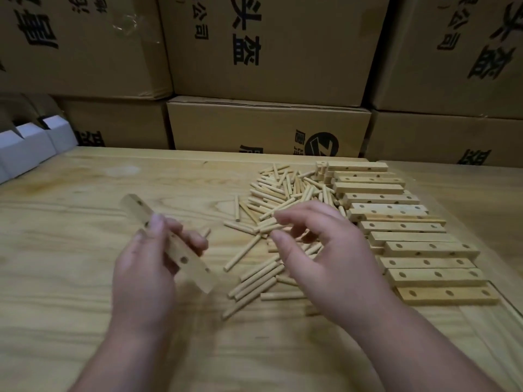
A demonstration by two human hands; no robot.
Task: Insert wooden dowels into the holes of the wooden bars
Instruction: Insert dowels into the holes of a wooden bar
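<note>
Dowels, pale round wooden pegs, lie in a loose heap (283, 210) on the light wood-grain worktop (70, 321), directly under and just beyond the right hand (319, 250). That hand hovers over the near part of the heap with thumb and forefinger curled toward each other; motion blur and the fingers themselves hide whether a peg is already pinched, so I cannot tell if this grip holds anything.

The left hand (147, 267) grips a short pale wooden bar with drilled holes (167, 244), tilted, its far end raised away from the body and several holes facing up. A stub that may be a dowel end shows just past the left fingers, but it is too blurred to call.

Judging by this, the step in hand is fetching a peg for the held bar. The next move calls for a single dowel pinched near one end, carried leftward to the bar, lined up with an open hole and pushed straight in.

More drilled bars (410, 244) lie in a stacked row just right of the right hand. Brown printed cardboard boxes (268, 52) stand behind.
</note>
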